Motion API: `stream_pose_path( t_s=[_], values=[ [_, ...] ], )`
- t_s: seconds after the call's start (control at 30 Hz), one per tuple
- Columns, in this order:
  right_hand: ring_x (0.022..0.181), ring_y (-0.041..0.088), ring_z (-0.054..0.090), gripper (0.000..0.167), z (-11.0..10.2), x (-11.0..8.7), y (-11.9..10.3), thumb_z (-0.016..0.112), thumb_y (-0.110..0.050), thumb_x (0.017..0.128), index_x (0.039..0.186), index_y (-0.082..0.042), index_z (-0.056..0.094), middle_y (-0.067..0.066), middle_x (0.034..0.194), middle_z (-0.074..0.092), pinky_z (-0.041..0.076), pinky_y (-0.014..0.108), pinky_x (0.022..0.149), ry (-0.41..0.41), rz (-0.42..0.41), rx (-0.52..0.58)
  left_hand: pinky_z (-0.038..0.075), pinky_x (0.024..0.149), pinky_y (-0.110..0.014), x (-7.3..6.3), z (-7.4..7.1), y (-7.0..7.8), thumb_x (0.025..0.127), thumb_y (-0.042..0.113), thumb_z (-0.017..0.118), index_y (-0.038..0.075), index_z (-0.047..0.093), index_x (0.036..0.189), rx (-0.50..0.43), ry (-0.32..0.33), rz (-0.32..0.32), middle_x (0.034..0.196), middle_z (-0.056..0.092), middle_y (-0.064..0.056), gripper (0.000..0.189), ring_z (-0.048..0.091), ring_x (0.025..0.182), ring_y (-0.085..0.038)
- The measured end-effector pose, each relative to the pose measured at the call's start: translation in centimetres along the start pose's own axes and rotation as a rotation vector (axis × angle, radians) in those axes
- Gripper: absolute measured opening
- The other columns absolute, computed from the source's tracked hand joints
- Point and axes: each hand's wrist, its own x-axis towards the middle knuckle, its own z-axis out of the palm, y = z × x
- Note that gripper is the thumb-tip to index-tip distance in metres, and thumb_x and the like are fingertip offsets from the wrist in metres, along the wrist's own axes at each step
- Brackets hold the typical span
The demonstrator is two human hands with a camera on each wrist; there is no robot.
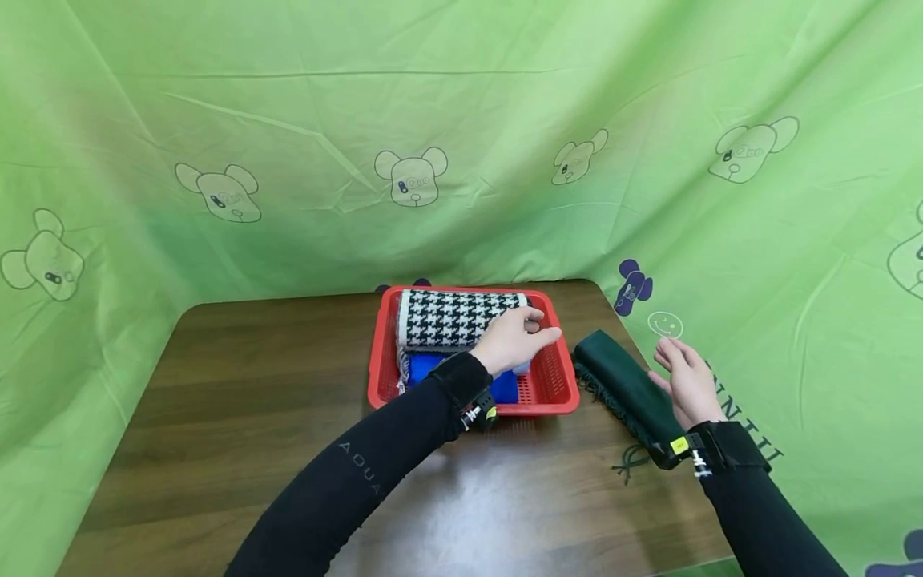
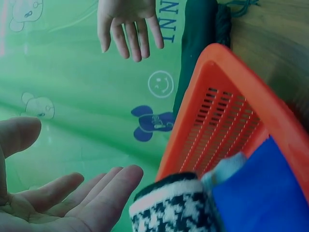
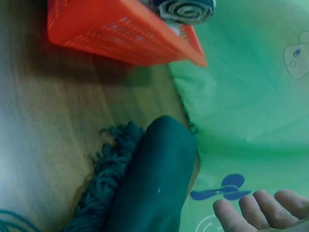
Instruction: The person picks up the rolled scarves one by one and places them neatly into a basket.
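My left hand (image 1: 513,340) hovers over the right half of a red plastic basket (image 1: 557,377), fingers loosely bent and holding nothing. Under it lies a rolled black-and-white houndstooth scarf (image 1: 450,319), set along the basket's back. A folded blue cloth (image 1: 505,389) sits in front of that roll, with a bit of light blue fabric (image 2: 227,166) beside it. To the right of the basket, a rolled dark green scarf (image 1: 620,385) with fringe lies slanted on the table. My right hand (image 1: 688,383) is raised beside the green roll, fingers extended and nothing in them.
The wooden table (image 1: 274,433) carries the basket near its back edge. A green curtain (image 1: 461,96) printed with mouse heads hangs behind and along the sides. The green scarf lies along the table's right edge.
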Motion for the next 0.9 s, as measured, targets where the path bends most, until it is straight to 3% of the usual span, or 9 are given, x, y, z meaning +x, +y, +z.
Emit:
stream_pose_path(
  t_s=[0.13, 0.23, 0.4, 0.5, 0.63, 0.8, 0.9],
  values=[
    [0.161, 0.027, 0.020, 0.085, -0.5, -0.1, 0.5, 0.046, -0.049, 0.113, 0.171, -0.005, 0.002, 0.022, 0.177, 0.009, 0.051, 0.011, 0.096, 0.031, 0.017, 0.004, 0.056, 0.090, -0.033, 0.0, 1.0, 0.3, 0.106, 0.039, 0.069, 0.012, 0.058, 0.153, 0.019, 0.011, -0.011, 0.142, 0.066, -0.009, 0.055, 0.065, 0.122, -0.023],
    [0.159, 0.024, 0.023, 0.086, -0.9, -0.4, 0.9, 0.047, -0.049, 0.112, 0.171, -0.005, 0.002, 0.019, 0.175, 0.015, 0.050, 0.012, 0.099, 0.043, 0.032, 0.008, 0.054, 0.100, -0.030, 0.0, 1.8, 0.5, 0.106, 0.040, 0.068, 0.013, 0.059, 0.152, 0.051, 0.024, -0.004, 0.141, 0.067, -0.007, 0.054, 0.062, 0.129, -0.020],
    [0.157, 0.022, 0.027, 0.085, -1.3, -0.6, 1.2, 0.048, -0.047, 0.112, 0.171, -0.005, 0.004, 0.009, 0.161, 0.033, 0.050, 0.011, 0.097, 0.075, 0.055, 0.016, 0.054, 0.100, -0.031, 0.0, 2.8, 0.8, 0.106, 0.042, 0.068, 0.015, 0.060, 0.151, 0.066, 0.025, -0.012, 0.139, 0.068, -0.006, 0.053, 0.063, 0.128, -0.020],
    [0.158, 0.020, 0.026, 0.084, -1.5, -0.7, 1.4, 0.049, -0.048, 0.112, 0.172, -0.006, 0.006, 0.011, 0.167, 0.030, 0.050, 0.011, 0.097, 0.098, 0.064, 0.012, 0.053, 0.099, -0.030, 0.0, 3.2, 0.8, 0.105, 0.042, 0.069, 0.016, 0.062, 0.149, 0.074, 0.041, -0.019, 0.136, 0.069, -0.004, 0.051, 0.064, 0.125, -0.018],
    [0.161, 0.019, 0.022, 0.085, -1.9, -1.0, 1.7, 0.048, -0.048, 0.112, 0.172, -0.008, 0.005, 0.014, 0.177, 0.013, 0.049, 0.008, 0.094, 0.107, 0.065, 0.017, 0.053, 0.099, -0.030, 0.0, 3.6, 0.7, 0.105, 0.042, 0.069, 0.016, 0.063, 0.148, 0.062, 0.043, -0.027, 0.135, 0.069, -0.004, 0.050, 0.065, 0.123, -0.019],
    [0.157, 0.015, 0.025, 0.084, -2.5, -1.3, 2.2, 0.049, -0.047, 0.112, 0.172, -0.008, 0.005, 0.009, 0.175, 0.020, 0.048, 0.005, 0.091, 0.122, 0.074, 0.039, 0.054, 0.100, -0.031, -0.1, 4.2, 0.8, 0.106, 0.041, 0.068, 0.015, 0.062, 0.148, 0.035, 0.030, -0.031, 0.138, 0.069, -0.006, 0.050, 0.065, 0.124, -0.020],
    [0.155, 0.012, 0.029, 0.081, -2.7, -1.2, 2.4, 0.048, -0.047, 0.112, 0.172, -0.011, 0.008, 0.005, 0.173, 0.024, 0.046, 0.007, 0.097, 0.160, 0.099, 0.031, 0.052, 0.101, -0.031, -0.1, 4.7, 0.9, 0.105, 0.043, 0.069, 0.017, 0.063, 0.147, 0.038, 0.040, -0.039, 0.137, 0.070, -0.004, 0.050, 0.064, 0.124, -0.019]
  ],
)
